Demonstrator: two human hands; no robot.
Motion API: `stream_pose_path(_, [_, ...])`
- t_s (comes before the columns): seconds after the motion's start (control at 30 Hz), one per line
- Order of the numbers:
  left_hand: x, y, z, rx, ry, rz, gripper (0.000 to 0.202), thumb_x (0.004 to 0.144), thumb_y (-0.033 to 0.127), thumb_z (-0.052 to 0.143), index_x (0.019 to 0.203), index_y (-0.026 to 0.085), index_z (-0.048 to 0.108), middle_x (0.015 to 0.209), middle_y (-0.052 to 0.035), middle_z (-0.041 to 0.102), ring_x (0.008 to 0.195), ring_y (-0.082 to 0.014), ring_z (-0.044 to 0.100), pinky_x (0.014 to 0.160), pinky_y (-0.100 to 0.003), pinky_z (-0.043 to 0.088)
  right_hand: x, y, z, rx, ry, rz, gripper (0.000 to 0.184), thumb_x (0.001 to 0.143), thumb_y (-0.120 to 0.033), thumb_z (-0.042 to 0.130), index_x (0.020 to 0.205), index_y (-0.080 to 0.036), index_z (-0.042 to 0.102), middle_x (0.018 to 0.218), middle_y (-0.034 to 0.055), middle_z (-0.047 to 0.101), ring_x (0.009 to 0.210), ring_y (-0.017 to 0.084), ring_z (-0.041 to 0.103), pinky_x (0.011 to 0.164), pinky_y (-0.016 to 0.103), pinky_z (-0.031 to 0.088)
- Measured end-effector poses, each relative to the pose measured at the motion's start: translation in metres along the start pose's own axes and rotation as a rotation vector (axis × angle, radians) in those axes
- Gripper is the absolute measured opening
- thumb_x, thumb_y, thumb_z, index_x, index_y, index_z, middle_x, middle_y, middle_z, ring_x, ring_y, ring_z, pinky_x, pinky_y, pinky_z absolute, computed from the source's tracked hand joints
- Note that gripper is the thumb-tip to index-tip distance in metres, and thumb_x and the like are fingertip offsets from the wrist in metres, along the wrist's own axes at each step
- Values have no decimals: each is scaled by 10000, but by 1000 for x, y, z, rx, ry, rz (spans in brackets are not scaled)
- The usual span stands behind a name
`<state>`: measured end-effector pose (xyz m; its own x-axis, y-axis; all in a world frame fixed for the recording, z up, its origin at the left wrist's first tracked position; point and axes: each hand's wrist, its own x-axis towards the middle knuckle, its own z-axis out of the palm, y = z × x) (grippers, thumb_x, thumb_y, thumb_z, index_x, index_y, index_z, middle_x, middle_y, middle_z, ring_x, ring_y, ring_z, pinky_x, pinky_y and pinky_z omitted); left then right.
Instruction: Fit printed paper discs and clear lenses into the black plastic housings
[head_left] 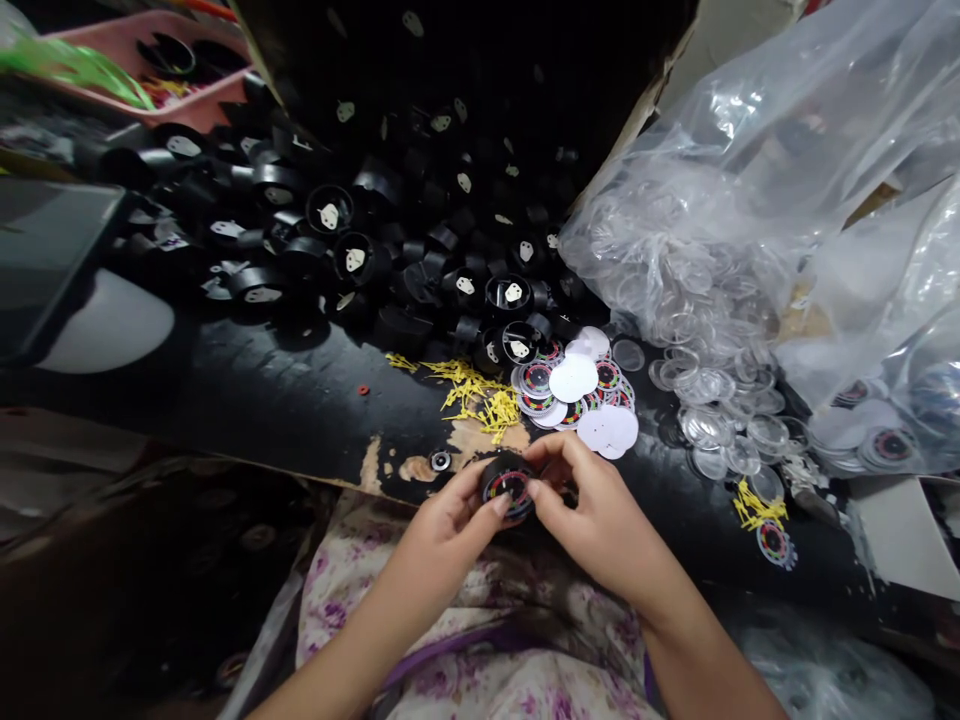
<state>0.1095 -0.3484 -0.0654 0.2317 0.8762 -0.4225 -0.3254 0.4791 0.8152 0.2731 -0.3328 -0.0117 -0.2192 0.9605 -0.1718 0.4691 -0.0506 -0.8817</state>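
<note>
Near the table's front edge, a small round black gauge housing with a printed dial (pixel 507 488) is held between both hands. My left hand (pixel 459 518) grips its left side, the thumb lying over the dial. From the right, my right hand (pixel 574 490) has its fingers closed at the housing's rim; whether a small part is also in them is hidden. Just beyond lie yellow pointers (pixel 487 405) in a loose heap. Beside them is a pile of printed dial discs (pixel 537 378), some showing their white backs. A small round metallic piece (pixel 440 460) rests left of the hands.
Black housings (pixel 356 258) heap across the back, spilling from a dark box. Clear round covers (pixel 705 420) spill from a plastic bag (pixel 750 150) at right. More yellow pointers (pixel 757 505) and one dial disc (pixel 775 543) lie front right. A pink basket (pixel 217 97) stands back left.
</note>
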Motion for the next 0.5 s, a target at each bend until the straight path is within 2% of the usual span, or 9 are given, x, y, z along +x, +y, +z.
stream_pose_path(0.1, [-4,4,-13,4,98,18,287,781,342,734,1044,229,724,1055,-47,742,1005,-253,682,880,-352,568,10,1,2,-122,-46,-76,106,905,-198,558,996,-207,611,942,8,681,830,146,619,754,278,467])
stream_pose_path(0.23, [-6,12,-21,-134,214,84,250,786,328,730,1011,219,719,1071,-60,739,1019,-265,682,914,-407,559,40,5,10,-699,128,-129,99,916,-192,533,908,-176,630,927,66,680,903,239,601,805,378,396])
stream_pose_path(0.3, [-6,15,-19,-198,232,85,244,782,322,733,991,198,721,1059,-76,741,1032,-277,679,944,-438,542,52,6,14,-887,141,-135,108,910,-209,527,876,-164,619,893,90,669,865,258,595,767,383,376])
stream_pose_path(0.4, [-3,17,-9,-276,233,107,234,816,320,697,1016,199,714,1089,-74,734,1107,-270,646,1027,-448,479,56,6,16,-924,111,-147,135,903,-200,516,795,-175,593,828,79,662,807,237,589,736,360,353])
stream_pose_path(0.5, [3,16,1,-312,214,148,216,840,321,670,1028,221,707,1118,-45,724,1164,-243,611,1097,-424,405,47,3,15,-747,69,-184,116,887,-183,550,773,-188,573,819,36,659,801,199,585,745,334,353])
